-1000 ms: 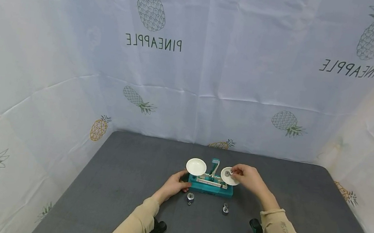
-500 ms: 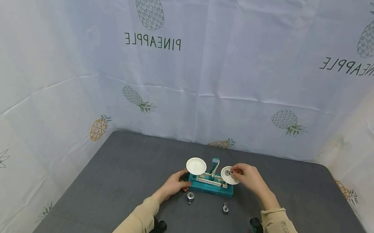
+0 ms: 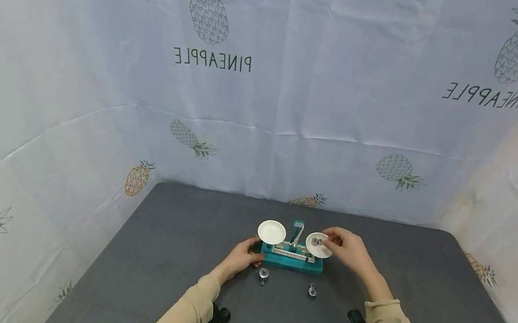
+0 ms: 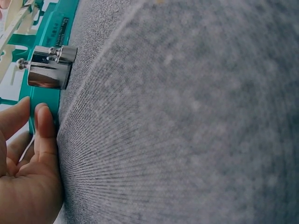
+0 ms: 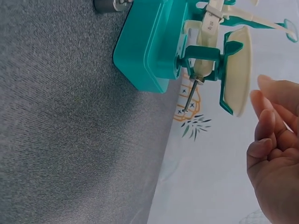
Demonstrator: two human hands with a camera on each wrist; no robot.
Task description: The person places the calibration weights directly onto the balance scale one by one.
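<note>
A teal balance scale [image 3: 292, 264] with two cream pans stands on the table. My left hand [image 3: 236, 258] grips the left end of its base, thumb on the front side. Small metal weights [image 3: 316, 241] sit in the right pan [image 3: 318, 252]; the left pan [image 3: 271, 232] holds nothing. Just off the right pan's rim is my right hand [image 3: 347, 248], its fingers loosely bent. In the right wrist view the thumb and fingertips [image 5: 265, 85] come close together beside the pan [image 5: 239, 70], with nothing seen between them.
In front of the base stand shiny metal weights [image 3: 264, 274] on the left, and more weights [image 3: 313, 290] farther right. The dark grey table [image 3: 191, 229] ends at a pineapple-print cloth [image 3: 248, 165] behind. Dark wrist devices [image 3: 357, 322] hang below both sleeves.
My right hand has drawn back slightly to the right from the right pan, letting go of a small weight that now lies there. The left hand has not moved.
</note>
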